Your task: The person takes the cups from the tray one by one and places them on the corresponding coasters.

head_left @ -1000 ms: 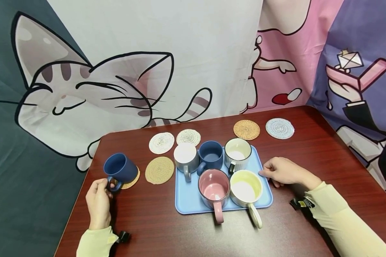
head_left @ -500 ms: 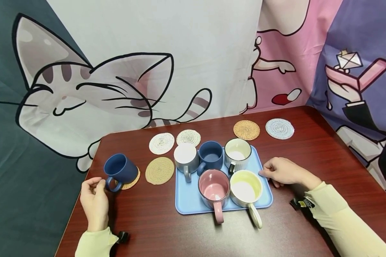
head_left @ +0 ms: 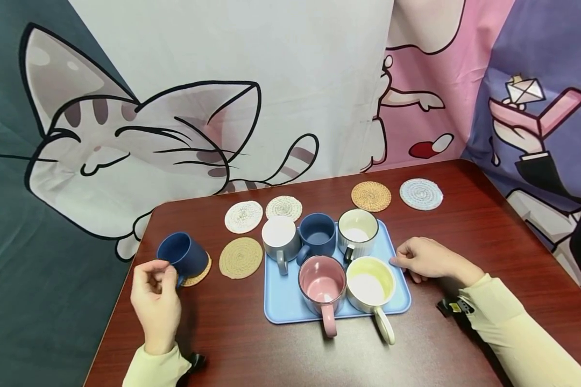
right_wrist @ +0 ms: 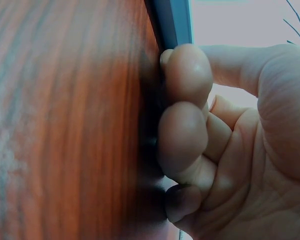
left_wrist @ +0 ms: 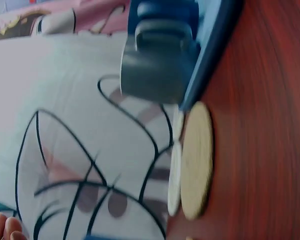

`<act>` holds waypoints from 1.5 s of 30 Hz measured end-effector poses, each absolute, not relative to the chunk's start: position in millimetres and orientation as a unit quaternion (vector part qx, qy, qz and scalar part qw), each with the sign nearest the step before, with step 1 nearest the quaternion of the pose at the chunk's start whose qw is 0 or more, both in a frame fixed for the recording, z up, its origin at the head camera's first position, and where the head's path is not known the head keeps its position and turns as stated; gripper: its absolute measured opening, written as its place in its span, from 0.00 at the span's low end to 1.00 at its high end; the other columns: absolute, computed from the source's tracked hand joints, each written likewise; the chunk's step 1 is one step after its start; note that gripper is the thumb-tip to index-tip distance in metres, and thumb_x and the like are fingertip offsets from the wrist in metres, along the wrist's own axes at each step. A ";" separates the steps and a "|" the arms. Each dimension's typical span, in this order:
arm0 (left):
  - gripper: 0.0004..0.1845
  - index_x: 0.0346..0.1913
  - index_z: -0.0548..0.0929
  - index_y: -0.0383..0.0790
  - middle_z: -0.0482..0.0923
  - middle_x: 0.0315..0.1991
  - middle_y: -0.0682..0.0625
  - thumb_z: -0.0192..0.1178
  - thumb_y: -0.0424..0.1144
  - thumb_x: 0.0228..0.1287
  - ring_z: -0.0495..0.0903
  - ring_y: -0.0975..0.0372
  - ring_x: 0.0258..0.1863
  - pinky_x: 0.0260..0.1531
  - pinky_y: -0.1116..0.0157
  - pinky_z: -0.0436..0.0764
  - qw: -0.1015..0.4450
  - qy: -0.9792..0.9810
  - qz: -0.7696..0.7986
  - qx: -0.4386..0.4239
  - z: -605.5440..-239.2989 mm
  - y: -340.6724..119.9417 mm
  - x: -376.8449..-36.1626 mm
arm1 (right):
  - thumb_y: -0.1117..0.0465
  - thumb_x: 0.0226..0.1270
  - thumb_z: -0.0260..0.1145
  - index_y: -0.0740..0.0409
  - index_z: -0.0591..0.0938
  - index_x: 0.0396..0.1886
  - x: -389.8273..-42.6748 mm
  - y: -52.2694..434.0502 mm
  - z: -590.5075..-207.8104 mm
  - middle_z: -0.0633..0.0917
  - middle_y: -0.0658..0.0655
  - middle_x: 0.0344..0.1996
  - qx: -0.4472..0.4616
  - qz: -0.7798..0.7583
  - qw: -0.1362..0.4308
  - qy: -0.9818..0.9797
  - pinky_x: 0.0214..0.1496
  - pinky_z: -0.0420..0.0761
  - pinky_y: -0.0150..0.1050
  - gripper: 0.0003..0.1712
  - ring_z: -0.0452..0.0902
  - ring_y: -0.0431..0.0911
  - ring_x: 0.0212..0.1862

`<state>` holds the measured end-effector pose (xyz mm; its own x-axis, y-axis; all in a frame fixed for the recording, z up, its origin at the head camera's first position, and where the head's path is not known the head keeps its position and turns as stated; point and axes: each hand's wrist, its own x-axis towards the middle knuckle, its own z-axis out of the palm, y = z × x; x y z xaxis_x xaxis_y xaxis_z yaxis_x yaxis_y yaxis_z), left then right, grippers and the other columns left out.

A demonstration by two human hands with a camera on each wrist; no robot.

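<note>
Hands come first, nearest the viewer. The left hand (head_left: 156,298) hovers just in front of the dark blue ceramic mug (head_left: 183,254), fingers loosely curled and grasping nothing; whether a fingertip brushes the mug's handle cannot be told. That mug sits on a round tan woven coaster (head_left: 197,273) near the left edge of the dark red wooden table (head_left: 252,355). The right hand (head_left: 428,259) rests on the table at the right rim of the flat light blue plastic tray (head_left: 283,301), its fingers curled under with knuckles down on the wood; the right wrist view shows the fingertips (right_wrist: 185,75) right against the tray's edge, holding nothing.

On the tray's near row stand a pink mug (head_left: 321,278) and a pale yellow mug (head_left: 370,277), handles pointing toward the viewer. Behind them are a grey mug (head_left: 280,238), a second dark blue mug (head_left: 318,232) and a ribbed white mug (head_left: 357,229).

A bare tan coaster (head_left: 240,257) lies between the left mug and the tray. Farther back lie two whitish coasters (head_left: 243,216), an orange-tan coaster (head_left: 370,195) and a pale blue coaster (head_left: 421,193). A cartoon cat curtain (head_left: 140,140) hangs behind.
</note>
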<state>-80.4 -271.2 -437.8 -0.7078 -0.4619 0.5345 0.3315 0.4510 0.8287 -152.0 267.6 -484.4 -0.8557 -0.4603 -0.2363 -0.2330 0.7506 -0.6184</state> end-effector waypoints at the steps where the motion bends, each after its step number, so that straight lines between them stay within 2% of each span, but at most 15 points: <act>1: 0.07 0.46 0.77 0.18 0.73 0.26 0.59 0.58 0.20 0.67 0.68 0.71 0.21 0.22 0.76 0.65 0.370 -0.763 -0.530 0.026 -437.9 -267.7 -80.9 | 0.50 0.75 0.66 0.47 0.76 0.15 -152.0 267.5 -484.4 0.75 0.42 0.06 -0.186 -0.299 0.193 0.916 0.22 0.73 0.33 0.25 0.74 0.40 0.12; 7: 0.05 0.44 0.79 0.25 0.74 0.27 0.56 0.60 0.20 0.67 0.71 0.69 0.24 0.24 0.73 0.69 0.276 -0.778 -0.563 -0.046 -441.2 -238.9 -87.8 | 0.49 0.75 0.66 0.48 0.76 0.15 -152.3 268.0 -483.2 0.75 0.42 0.06 -0.185 -0.301 0.193 0.915 0.22 0.73 0.33 0.25 0.74 0.40 0.13; 12: 0.05 0.46 0.78 0.27 0.80 0.28 0.55 0.57 0.23 0.71 0.74 0.65 0.22 0.22 0.71 0.74 0.138 -0.769 -0.623 -0.022 -442.8 -209.8 -93.8 | 0.49 0.75 0.66 0.49 0.76 0.15 -151.5 268.0 -482.9 0.75 0.42 0.06 -0.188 -0.304 0.188 0.915 0.22 0.73 0.33 0.25 0.73 0.40 0.12; 17: 0.09 0.53 0.73 0.30 0.84 0.39 0.51 0.52 0.29 0.75 0.75 0.65 0.22 0.20 0.72 0.74 -0.023 -0.720 -0.693 0.036 -443.1 -182.7 -96.4 | 0.50 0.75 0.66 0.49 0.76 0.15 -150.2 266.5 -483.7 0.76 0.43 0.06 -0.187 -0.308 0.193 0.913 0.21 0.74 0.33 0.25 0.73 0.38 0.11; 21: 0.14 0.58 0.70 0.31 0.80 0.49 0.47 0.50 0.34 0.76 0.77 0.65 0.25 0.21 0.72 0.75 -0.099 -0.687 -0.717 0.059 -447.2 -164.7 -96.9 | 0.51 0.75 0.66 0.50 0.76 0.15 -149.9 265.7 -483.1 0.76 0.43 0.06 -0.194 -0.312 0.189 0.910 0.20 0.74 0.34 0.25 0.73 0.39 0.11; 24: 0.17 0.62 0.69 0.31 0.77 0.52 0.47 0.50 0.35 0.76 0.79 0.66 0.28 0.23 0.72 0.77 -0.120 -0.677 -0.723 0.065 -452.0 -153.9 -97.3 | 0.50 0.75 0.66 0.50 0.76 0.15 -150.1 265.5 -482.3 0.76 0.44 0.06 -0.194 -0.315 0.188 0.910 0.20 0.73 0.33 0.25 0.73 0.39 0.11; 27: 0.18 0.62 0.68 0.31 0.75 0.49 0.47 0.51 0.36 0.76 0.80 0.66 0.28 0.24 0.72 0.78 -0.131 -0.672 -0.726 0.069 -457.4 -145.3 -97.9 | 0.50 0.75 0.66 0.50 0.76 0.15 -150.4 266.0 -481.8 0.75 0.44 0.06 -0.192 -0.314 0.189 0.910 0.20 0.73 0.33 0.25 0.73 0.39 0.11; 35: 0.14 0.58 0.71 0.32 0.81 0.51 0.48 0.50 0.36 0.76 0.81 0.64 0.34 0.31 0.71 0.80 -0.154 -0.650 -0.742 0.060 -465.5 -131.3 -99.6 | 0.50 0.75 0.66 0.50 0.76 0.15 -149.7 266.8 -480.5 0.75 0.43 0.06 -0.190 -0.314 0.189 0.911 0.21 0.73 0.33 0.25 0.73 0.39 0.12; 40: 0.15 0.57 0.74 0.31 0.81 0.47 0.48 0.51 0.38 0.76 0.80 0.63 0.37 0.36 0.69 0.80 -0.163 -0.645 -0.744 0.062 -466.2 -126.2 -100.3 | 0.50 0.75 0.66 0.51 0.76 0.16 -149.8 266.4 -479.6 0.76 0.44 0.06 -0.190 -0.313 0.188 0.911 0.21 0.73 0.33 0.25 0.73 0.40 0.12; 45: 0.14 0.56 0.75 0.33 0.75 0.42 0.51 0.50 0.38 0.77 0.75 0.65 0.33 0.36 0.69 0.78 -0.170 -0.629 -0.754 0.083 -466.3 -121.8 -101.3 | 0.49 0.75 0.66 0.51 0.77 0.16 -148.4 266.0 -479.5 0.76 0.45 0.06 -0.186 -0.314 0.190 0.911 0.21 0.73 0.33 0.25 0.74 0.40 0.12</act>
